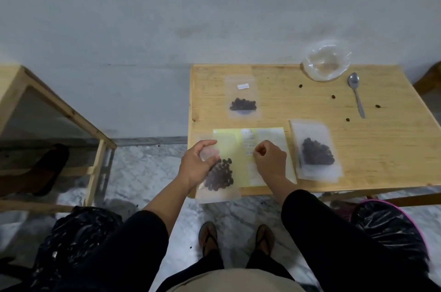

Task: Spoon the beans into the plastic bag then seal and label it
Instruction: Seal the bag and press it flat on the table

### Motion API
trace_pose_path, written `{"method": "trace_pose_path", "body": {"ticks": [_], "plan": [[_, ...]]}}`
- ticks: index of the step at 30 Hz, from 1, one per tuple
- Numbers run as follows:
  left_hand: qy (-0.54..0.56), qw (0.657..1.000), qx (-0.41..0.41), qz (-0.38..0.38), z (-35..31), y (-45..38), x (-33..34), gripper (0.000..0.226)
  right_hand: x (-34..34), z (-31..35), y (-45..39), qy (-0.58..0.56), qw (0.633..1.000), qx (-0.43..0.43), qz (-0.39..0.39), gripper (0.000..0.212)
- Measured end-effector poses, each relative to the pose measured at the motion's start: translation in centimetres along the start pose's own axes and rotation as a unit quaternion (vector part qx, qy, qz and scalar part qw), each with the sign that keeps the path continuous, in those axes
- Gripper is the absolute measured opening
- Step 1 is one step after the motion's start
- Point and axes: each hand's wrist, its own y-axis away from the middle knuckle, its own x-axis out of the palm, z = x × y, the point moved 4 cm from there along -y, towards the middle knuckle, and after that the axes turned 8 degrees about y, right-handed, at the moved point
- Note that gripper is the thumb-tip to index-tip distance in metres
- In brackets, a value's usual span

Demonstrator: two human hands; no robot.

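Note:
A clear plastic bag (220, 178) with dark beans in its lower half lies at the table's front left corner, partly over the edge. My left hand (194, 165) grips its upper part between thumb and fingers. Beside it lies a yellow label sheet (235, 148) with a column of small white labels. My right hand (270, 160) rests on the sheet, its curled thumb and forefinger pinching one white label (249, 153). A metal spoon (356, 93) lies at the back right, next to an empty clear plastic bowl (325, 61).
A labelled bag of beans (242, 100) lies at the back left of the wooden table (286, 100). Another bean bag sits on a stack of bags (316, 151) at the right. Several loose beans (333, 96) lie near the spoon. A second wooden table (59, 110) stands left.

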Motion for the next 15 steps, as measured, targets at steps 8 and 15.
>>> {"method": "trace_pose_path", "body": {"ticks": [8,15], "plan": [[0.017,1.0,0.013,0.004,-1.3,-0.3,-0.3,0.039,-2.5,2.9,0.6,-0.098,0.995,-0.014,-0.026,0.003],[0.047,0.995,0.083,0.024,-4.7,-0.3,0.6,0.04,-3.8,8.1,0.9,-0.12,0.987,-0.1,-0.027,0.01]]}}
